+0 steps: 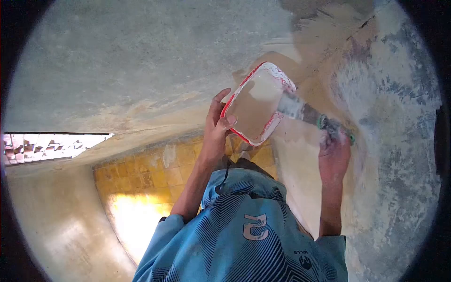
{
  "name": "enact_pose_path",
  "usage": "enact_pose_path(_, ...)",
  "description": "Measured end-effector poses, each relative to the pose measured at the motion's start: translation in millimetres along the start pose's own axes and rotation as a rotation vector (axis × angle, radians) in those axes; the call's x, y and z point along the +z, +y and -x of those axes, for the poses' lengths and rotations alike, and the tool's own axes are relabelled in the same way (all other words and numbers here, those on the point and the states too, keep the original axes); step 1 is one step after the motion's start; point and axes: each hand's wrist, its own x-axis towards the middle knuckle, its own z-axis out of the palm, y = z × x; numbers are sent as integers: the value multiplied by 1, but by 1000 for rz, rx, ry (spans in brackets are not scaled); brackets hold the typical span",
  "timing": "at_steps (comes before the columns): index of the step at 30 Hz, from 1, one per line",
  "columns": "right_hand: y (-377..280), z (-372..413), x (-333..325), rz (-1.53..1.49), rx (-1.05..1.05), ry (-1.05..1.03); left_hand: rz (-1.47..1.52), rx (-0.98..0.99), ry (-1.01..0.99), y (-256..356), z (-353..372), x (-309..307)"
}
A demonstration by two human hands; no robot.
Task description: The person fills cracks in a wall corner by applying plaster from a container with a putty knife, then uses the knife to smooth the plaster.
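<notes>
My left hand grips a tub with a red rim by its left side, fingers beneath and thumb over the edge. The tub is tilted, and white paint is crusted along its far and right rim. Pale liquid paint lies inside it. In my right hand, fingers closed round the handle, is a wide paintbrush. Its pale, paint-coated bristles lie over the tub's right rim, the tip just inside. Green shows at two spots on the brush near my paint-smeared fingers.
A patchy grey and white wall rises close on the right. Another grey wall stands ahead, with brownish patches at the corner. Yellow tiles cover the floor, brightly lit at one spot. A slotted opening is at left.
</notes>
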Motion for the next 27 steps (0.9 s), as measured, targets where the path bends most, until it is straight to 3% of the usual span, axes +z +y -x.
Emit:
enact_pose_path(8,-11,17,-4,205,-126,229,-39,6,54,-14,2,0)
enact_pose_path(11,-53,14,-7,462,-360,80,-63,18,27,-17,2,0)
enact_pose_path(15,-79,8,104,1282,-624,-364,-141,-2,-31,-8,0,0)
enact_pose_path(17,-85,-1,167,1592,-580,-812,-163,-12,-66,-3,-4,-7)
enact_pose_path(20,-56,-4,214,1939,-670,-1085,-166,-4,-112,-8,-5,-11)
enact_pose_path(23,-29,-4,241,2083,-218,-1264,-221,8,-157,-21,-4,-8)
enact_pose_path(26,-9,-6,238,2112,-94,-1522,-277,-1,-168,-19,8,2)
enact_pose_path(27,-1,-7,240,2069,-147,-1526,-325,9,-154,-18,10,0)
